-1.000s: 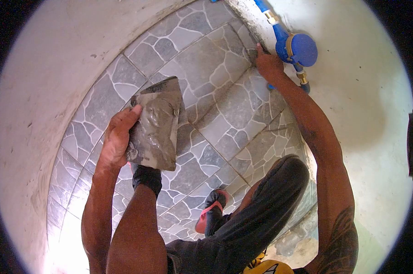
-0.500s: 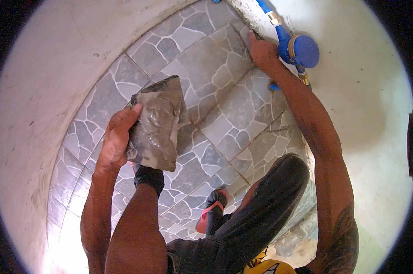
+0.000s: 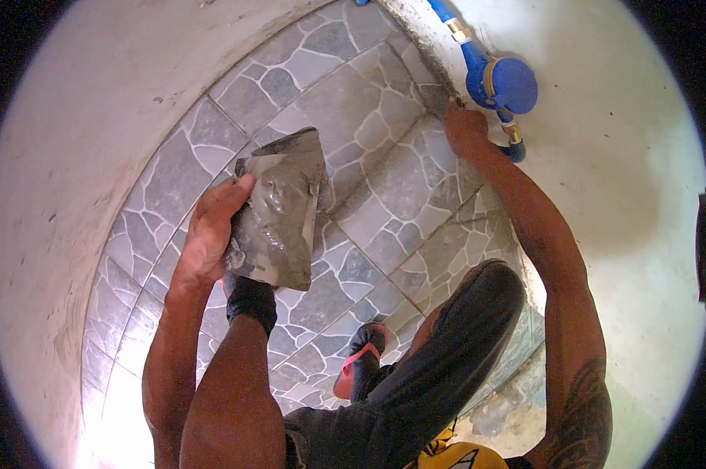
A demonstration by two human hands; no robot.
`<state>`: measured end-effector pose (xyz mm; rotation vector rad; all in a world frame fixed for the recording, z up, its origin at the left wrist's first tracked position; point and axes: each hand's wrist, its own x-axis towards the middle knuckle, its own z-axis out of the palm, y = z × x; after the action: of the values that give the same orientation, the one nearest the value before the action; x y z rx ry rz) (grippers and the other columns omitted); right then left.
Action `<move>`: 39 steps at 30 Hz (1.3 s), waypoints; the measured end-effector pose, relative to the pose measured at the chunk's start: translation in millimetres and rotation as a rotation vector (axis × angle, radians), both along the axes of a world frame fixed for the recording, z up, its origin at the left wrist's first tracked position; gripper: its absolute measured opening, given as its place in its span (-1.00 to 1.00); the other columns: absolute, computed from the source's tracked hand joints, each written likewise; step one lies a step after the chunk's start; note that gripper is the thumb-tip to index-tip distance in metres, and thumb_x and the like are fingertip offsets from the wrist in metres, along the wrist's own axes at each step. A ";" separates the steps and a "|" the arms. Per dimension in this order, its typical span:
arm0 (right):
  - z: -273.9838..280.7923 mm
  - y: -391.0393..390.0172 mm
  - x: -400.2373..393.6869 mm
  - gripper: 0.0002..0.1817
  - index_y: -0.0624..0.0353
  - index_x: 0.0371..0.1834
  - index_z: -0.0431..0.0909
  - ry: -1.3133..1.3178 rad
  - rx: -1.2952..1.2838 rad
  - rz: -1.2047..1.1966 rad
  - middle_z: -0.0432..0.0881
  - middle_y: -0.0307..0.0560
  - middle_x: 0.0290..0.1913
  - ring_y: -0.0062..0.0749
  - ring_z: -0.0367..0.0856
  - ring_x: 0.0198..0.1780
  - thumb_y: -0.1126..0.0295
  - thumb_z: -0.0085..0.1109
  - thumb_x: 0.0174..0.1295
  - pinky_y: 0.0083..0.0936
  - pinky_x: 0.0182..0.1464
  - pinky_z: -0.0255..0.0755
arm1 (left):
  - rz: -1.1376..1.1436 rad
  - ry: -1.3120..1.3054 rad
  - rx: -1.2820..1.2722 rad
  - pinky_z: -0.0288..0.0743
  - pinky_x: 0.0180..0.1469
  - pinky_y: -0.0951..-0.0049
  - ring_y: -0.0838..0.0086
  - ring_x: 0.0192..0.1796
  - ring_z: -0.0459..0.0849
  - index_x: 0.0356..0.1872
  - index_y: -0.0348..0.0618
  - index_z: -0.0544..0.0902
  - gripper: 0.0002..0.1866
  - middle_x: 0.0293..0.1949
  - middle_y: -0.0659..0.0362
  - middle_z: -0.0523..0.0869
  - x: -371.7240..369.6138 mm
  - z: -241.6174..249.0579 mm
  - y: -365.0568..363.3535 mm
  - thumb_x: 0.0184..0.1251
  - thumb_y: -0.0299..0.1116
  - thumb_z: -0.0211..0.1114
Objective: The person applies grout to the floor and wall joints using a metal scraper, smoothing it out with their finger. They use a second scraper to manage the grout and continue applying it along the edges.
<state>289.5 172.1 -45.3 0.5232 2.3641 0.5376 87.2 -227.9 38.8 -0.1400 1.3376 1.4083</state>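
Observation:
My left hand (image 3: pixel 218 220) grips a flat, grey, bent-edged piece (image 3: pixel 251 270) from its left side, thumb on top. Wet grey paste (image 3: pixel 278 205), which looks like cement or grout, lies smeared in a lump over that piece. My right hand (image 3: pixel 468 130) is down at the seam between the tiled floor (image 3: pixel 341 117) and the wall, below the blue water meter (image 3: pixel 514 86). Its fingers are curled, with the index fingertip at the seam; no tool shows in it. The palm is hidden from above.
Blue pipe (image 3: pixel 441 9) with brass fittings runs along the right wall (image 3: pixel 611 172) to the meter. A pale wall (image 3: pixel 103 109) curves up on the left. My bent knees and a foot in a red flip-flop (image 3: pixel 361 363) take up the foreground.
My right hand has drawn back along the seam towards me, and its index finger is less stretched out. The left hand and its piece have shifted slightly right in view.

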 end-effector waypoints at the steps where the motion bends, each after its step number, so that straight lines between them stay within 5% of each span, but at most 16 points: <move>1: 0.9 -0.8 2.3 -0.61 0.19 0.08 0.57 -0.103 0.005 0.022 0.70 0.10 -0.38 -0.09 0.73 -0.25 0.41 0.02 0.18 -0.08 -0.26 0.58 | 0.002 -0.009 0.013 0.49 -0.34 0.56 0.62 -0.41 0.58 -0.21 -0.27 0.59 -0.67 -0.38 0.24 0.64 0.5 0.3 2.0 0.40 -0.13 0.16; 4: 12.2 -10.0 6.4 -0.72 0.19 -0.12 0.66 -0.093 -0.051 0.013 0.71 0.05 -0.34 -0.09 0.73 -0.24 0.43 0.05 0.13 -0.15 -0.25 0.59 | 0.029 -0.030 0.035 0.48 -0.35 0.56 0.61 -0.42 0.58 -0.22 -0.26 0.59 -0.67 -0.39 0.25 0.64 3.2 1.6 8.8 0.40 -0.13 0.17; 7: 33.1 -34.1 -8.7 -0.69 0.22 -0.08 0.64 0.037 -0.095 -0.081 0.69 0.04 -0.36 -0.20 0.71 -0.32 0.38 0.08 0.13 -0.25 -0.27 0.58 | 0.045 -0.029 0.026 0.49 -0.29 0.53 0.58 -0.37 0.58 -0.18 -0.24 0.59 -0.65 -0.34 0.24 0.64 2.2 -4.8 8.7 0.40 -0.11 0.16; 9: 47.6 -49.2 -11.5 -0.68 0.24 -0.02 0.60 0.337 -0.511 -0.224 0.65 -0.04 -0.39 -0.33 0.64 -0.41 0.39 0.06 0.19 -0.36 -0.36 0.53 | -0.008 0.000 0.013 0.49 -0.16 0.49 0.53 -0.25 0.60 -0.07 -0.22 0.59 -0.61 -0.24 0.23 0.64 -2.9 -17.3 3.0 0.40 -0.06 0.13; 12: 100.7 -91.6 -26.0 -0.67 0.24 0.11 0.51 0.544 -1.325 -1.019 0.51 -0.16 -0.48 -0.51 0.44 -0.56 0.43 0.00 0.31 -0.54 -0.53 0.36 | -0.044 0.022 -0.055 0.48 -0.21 0.49 0.55 -0.30 0.57 -0.15 -0.19 0.59 -0.64 -0.31 0.25 0.62 -6.0 -13.3 8.2 0.40 -0.06 0.13; 18: 148.2 -136.8 -37.6 -0.70 0.23 0.12 0.48 0.555 -1.689 -1.309 0.44 -0.16 -0.50 -0.52 0.38 -0.60 0.46 -0.03 0.35 -0.60 -0.59 0.26 | 0.057 -0.047 0.029 0.54 -0.26 0.46 0.53 -0.35 0.61 -0.14 -0.22 0.58 -0.66 -0.33 0.21 0.63 2.4 -10.3 24.4 0.42 -0.11 0.11; 23: 158.0 -164.1 -34.9 -0.63 0.23 0.20 0.45 0.554 -1.682 -1.080 0.48 -0.23 -0.51 -0.58 0.41 -0.57 0.39 0.02 0.35 -0.61 -0.54 0.31 | 0.146 -0.132 0.043 0.60 -0.21 0.41 0.47 -0.34 0.65 -0.06 -0.33 0.57 -0.64 -0.26 0.14 0.67 5.1 1.0 36.7 0.44 -0.18 0.09; 26: 157.6 -176.4 -34.3 -0.62 0.17 0.23 0.45 0.541 -1.638 -0.915 0.46 -0.27 -0.53 -0.63 0.40 -0.55 0.40 0.02 0.35 -0.62 -0.52 0.33 | 0.128 -0.102 0.064 0.55 -0.24 0.46 0.51 -0.33 0.63 -0.11 -0.18 0.59 -0.64 -0.30 0.23 0.65 5.2 7.4 38.3 0.45 -0.07 0.08; 33: 151.4 -190.0 -31.3 -0.59 0.16 0.30 0.39 0.616 -1.595 -0.615 0.38 -0.31 -0.49 -0.66 0.36 -0.51 0.46 0.01 0.39 -0.67 -0.51 0.32 | 0.112 -0.046 0.041 0.56 -0.26 0.46 0.47 -0.34 0.66 -0.09 -0.21 0.59 -0.62 -0.29 0.18 0.67 -2.8 -1.5 34.8 0.45 -0.06 0.07; 39: 161.8 -191.7 -38.8 -0.57 0.10 0.25 0.46 0.518 -1.488 -0.550 0.44 -0.30 -0.53 -0.67 0.36 -0.48 0.47 -0.01 0.29 -0.61 -0.37 0.35 | 0.142 -0.138 0.021 0.59 -0.19 0.41 0.40 -0.25 0.71 -0.07 -0.25 0.60 -0.59 -0.22 0.12 0.70 -0.4 -1.1 34.9 0.46 -0.07 0.05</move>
<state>250.6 -19.7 116.5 0.5246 2.1521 -1.6370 86.8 -193.0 37.7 -0.3180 1.2180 1.5035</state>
